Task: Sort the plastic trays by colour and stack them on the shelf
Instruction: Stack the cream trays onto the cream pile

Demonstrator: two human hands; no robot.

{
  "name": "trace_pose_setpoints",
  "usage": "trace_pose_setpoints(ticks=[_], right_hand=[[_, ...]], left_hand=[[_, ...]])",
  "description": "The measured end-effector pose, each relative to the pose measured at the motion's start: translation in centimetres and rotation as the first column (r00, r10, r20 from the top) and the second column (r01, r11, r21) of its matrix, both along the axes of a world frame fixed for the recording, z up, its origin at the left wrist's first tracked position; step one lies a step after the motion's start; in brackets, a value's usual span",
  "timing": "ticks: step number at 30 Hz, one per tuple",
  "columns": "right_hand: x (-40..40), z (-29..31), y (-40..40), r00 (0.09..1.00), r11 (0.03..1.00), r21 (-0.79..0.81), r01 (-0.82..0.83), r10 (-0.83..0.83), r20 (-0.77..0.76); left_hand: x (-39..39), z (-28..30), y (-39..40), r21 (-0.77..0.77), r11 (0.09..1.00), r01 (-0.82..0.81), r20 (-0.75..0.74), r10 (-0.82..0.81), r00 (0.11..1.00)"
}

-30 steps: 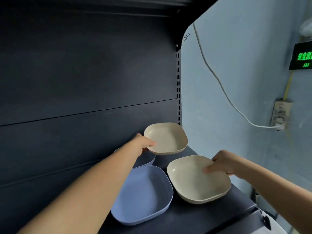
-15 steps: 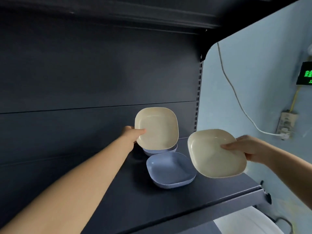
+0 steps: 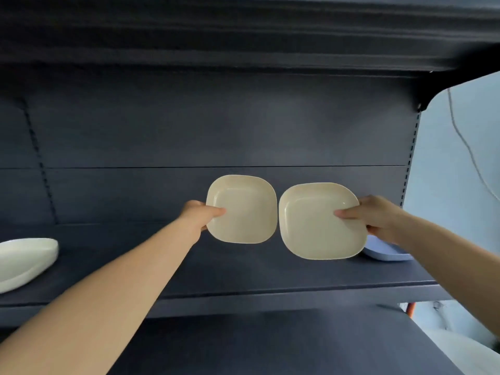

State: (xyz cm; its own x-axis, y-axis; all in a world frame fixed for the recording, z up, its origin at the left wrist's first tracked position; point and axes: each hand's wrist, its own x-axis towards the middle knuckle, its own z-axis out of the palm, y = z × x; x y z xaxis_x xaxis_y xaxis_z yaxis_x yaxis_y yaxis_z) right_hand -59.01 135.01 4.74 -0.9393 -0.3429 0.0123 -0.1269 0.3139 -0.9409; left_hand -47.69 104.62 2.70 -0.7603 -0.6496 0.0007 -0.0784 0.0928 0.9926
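Two beige trays (image 3: 243, 209) held up, blue tray (image 3: 384, 251) mostly hidden, white tray (image 3: 24, 259) cut off

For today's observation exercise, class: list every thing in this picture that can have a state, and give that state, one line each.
Left hand: grips a cream square plastic tray.
Right hand: grips the other cream tray.
Left cream square plastic tray: held in the air, tilted toward the camera.
Right cream square plastic tray: held in the air, tilted, beside the first.
Blue plastic tray: resting on the dark shelf, partly hidden.
White tray: resting on the shelf, far left.
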Motion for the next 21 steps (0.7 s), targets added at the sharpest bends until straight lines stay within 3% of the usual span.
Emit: trace_pose_setpoints(ticks=[13, 21], right_hand=[[16.1, -2.0, -22.5, 0.971, 0.971, -0.036, -0.237, 0.238, 0.004], [20.9, -1.4, -34.9, 0.931, 0.928, -0.081, -0.364, 0.363, -0.017]], left_hand=[[24.1, -2.3, -15.9, 0.035, 0.963, -0.267, 0.0, 0.267, 0.964], [30.7, -2.0, -25.4, 0.073, 0.898, -0.434, -0.04, 0.438, 0.898]])
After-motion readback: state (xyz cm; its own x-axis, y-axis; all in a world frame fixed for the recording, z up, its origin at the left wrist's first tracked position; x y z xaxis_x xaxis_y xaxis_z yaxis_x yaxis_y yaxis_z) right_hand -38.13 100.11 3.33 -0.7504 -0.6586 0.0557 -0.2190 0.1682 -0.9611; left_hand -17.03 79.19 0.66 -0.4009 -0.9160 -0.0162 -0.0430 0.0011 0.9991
